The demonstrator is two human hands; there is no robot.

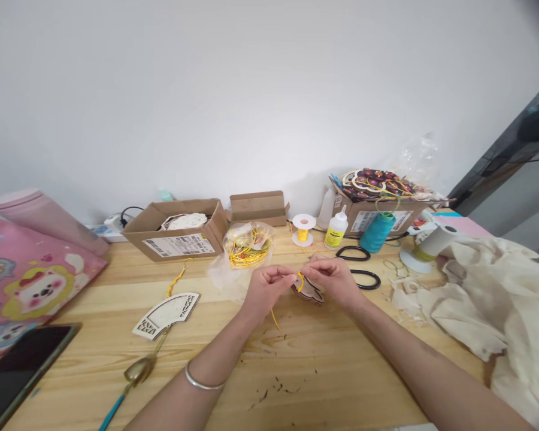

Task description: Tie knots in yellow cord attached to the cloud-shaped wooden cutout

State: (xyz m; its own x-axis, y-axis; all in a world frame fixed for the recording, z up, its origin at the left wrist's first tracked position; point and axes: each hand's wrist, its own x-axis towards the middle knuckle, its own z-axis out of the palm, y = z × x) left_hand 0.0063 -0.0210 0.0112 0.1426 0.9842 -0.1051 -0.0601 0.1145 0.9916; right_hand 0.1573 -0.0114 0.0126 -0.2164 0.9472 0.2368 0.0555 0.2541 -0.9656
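Head view: left hand (269,286) and right hand (336,279) are both pinching a thin yellow cord (300,281) against a small brown wooden cut-out (313,295), just above the middle of the light wooden table (296,365). A taut cord and close fingertips seem wise.

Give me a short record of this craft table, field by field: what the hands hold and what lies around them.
Setting: wooden table against a white wall
Holding: left hand and right hand both pinch a yellow cord over a brown wooden piece
Left of hands: fan-shaped cutout, clear bag of yellow cord
Behind hands: yellow spool, glue bottle, teal thread cone, black scissors
Right edge: cream cloth
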